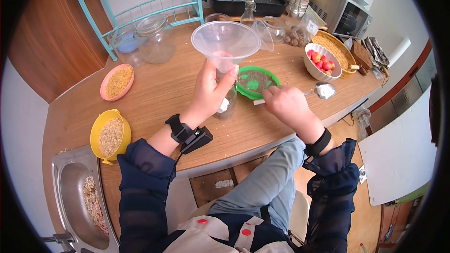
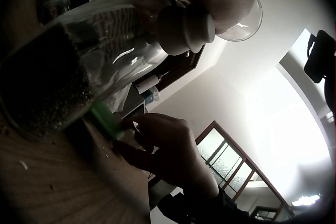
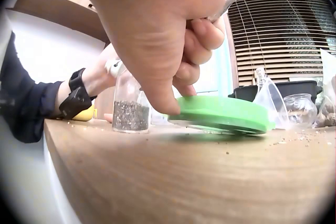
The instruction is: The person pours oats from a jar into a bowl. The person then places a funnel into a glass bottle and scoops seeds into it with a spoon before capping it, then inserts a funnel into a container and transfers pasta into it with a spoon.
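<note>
"Wooden table [image 1: 164, 89] under everything; how far along are we?"

"Partway, we'd judge: the green shallow dish [image 3: 226, 112] has dark grains left in it, while our glass bottle [image 3: 131, 116] holds some in its lower part."

"Where's that bottle from our hands?"

"Directly below our left hand [image 1: 208, 93], which grips its neck area with the clear funnel [image 1: 226, 37] above. Our right hand [image 1: 286, 105], beside it, pinches the dish's edge and clasps the metal spoon [image 1: 324, 90]."

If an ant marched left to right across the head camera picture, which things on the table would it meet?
Yellow bowl → big glass jar → glass bottle by the left hand → green dish → white bowl of red fruit.
</note>
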A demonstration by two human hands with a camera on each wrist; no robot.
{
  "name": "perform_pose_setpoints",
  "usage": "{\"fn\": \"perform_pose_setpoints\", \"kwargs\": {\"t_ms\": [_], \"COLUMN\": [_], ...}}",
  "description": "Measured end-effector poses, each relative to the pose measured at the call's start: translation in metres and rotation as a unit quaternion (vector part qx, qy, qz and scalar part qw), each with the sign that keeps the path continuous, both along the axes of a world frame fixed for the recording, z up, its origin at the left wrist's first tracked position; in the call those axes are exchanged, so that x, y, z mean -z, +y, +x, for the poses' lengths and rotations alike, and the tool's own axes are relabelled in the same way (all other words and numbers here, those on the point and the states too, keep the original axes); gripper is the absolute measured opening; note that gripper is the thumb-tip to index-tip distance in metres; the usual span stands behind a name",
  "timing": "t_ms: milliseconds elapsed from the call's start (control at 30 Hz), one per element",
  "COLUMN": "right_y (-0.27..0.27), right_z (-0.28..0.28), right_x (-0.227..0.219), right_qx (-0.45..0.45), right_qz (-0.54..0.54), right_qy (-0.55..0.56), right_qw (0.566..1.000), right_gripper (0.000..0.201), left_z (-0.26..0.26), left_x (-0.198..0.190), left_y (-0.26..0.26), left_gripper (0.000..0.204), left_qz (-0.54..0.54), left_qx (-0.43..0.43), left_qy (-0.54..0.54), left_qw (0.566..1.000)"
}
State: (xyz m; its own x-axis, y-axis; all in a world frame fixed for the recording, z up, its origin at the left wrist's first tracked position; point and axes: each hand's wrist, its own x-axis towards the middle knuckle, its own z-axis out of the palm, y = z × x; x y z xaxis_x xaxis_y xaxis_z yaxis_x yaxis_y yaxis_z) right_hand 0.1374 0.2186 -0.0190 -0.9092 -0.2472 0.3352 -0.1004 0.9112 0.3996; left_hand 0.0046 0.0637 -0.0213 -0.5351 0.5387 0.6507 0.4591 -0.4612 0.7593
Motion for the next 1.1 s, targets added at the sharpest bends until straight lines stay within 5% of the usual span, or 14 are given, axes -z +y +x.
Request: {"fn": "perform_pose_setpoints", "kwargs": {"t_ms": [567,1100], "right_y": [0.0,-0.009], "right_z": [0.009,0.046], "right_x": [-0.006,0.015], "right_qx": [0.018,-0.001], "right_qz": [0.038,-0.046], "right_qy": [0.021,0.018], "right_qw": [0.999,0.999], "right_gripper": [0.005,0.009], "left_z": [0.0,0.001], "left_x": [-0.002,-0.002], "left_y": [0.0,0.001], "left_gripper": [0.025,0.025], "left_qz": [-0.003,-0.004], "left_qx": [0.014,-0.002], "left_qy": [-0.016,-0.015], "left_qw": [1.0,1.0]}}
